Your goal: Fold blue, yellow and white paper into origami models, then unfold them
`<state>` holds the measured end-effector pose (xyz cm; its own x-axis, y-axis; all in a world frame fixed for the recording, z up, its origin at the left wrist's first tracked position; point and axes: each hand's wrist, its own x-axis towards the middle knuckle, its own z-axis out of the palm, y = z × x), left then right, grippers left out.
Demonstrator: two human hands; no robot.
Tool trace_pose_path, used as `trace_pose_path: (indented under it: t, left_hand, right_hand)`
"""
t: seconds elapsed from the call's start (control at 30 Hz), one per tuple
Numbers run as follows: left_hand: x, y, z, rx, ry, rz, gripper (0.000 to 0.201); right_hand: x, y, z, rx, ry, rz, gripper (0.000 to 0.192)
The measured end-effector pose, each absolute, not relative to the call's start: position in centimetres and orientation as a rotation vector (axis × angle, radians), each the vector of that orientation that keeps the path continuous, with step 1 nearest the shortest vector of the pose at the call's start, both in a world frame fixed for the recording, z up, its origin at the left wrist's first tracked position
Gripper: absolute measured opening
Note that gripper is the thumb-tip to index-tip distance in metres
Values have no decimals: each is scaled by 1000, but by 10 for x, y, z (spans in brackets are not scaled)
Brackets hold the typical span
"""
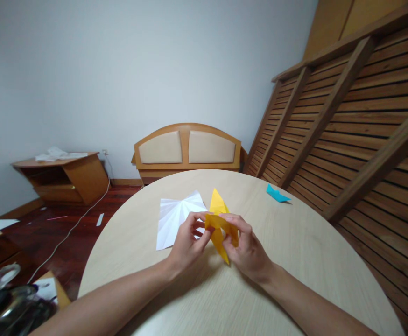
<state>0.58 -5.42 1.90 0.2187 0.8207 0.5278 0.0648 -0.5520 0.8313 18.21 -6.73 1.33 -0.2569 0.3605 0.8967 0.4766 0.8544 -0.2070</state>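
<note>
A folded piece of yellow origami paper point(218, 203) is held between my two hands, above the middle of the table. One point of it sticks up and away from me, another hangs down toward me. My left hand point(189, 237) pinches its left side between thumb and fingers. On the right side, my right hand point(248, 246) grips it with the thumb below and fingers on top. Behind my left hand lies a creased white sheet of paper point(171, 221), partly covered by that hand. Farther right on the table sits a small blue paper boat point(277, 193).
The round wooden table point(316, 270) reaches toward a padded headboard point(186, 147) by the wall. Slatted wooden panels point(358, 107) lean at the right. A low cabinet point(74, 179) with papers on top stands left, a white cable point(73, 228) on the floor. A glass pot point(13, 303) is lower left.
</note>
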Motion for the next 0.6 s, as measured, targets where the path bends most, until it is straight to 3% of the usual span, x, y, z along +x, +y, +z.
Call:
trace_pose_path:
  t: [0.33, 0.6]
  left_hand:
    - [-2, -53, 16, 2527, 741, 1532, 32]
    - [0, -44, 13, 2352, 773, 1719, 34]
  right_hand:
    - [183, -66, 15, -634, -1792, -150, 62]
    - [183, -69, 20, -622, -1861, -184, 71]
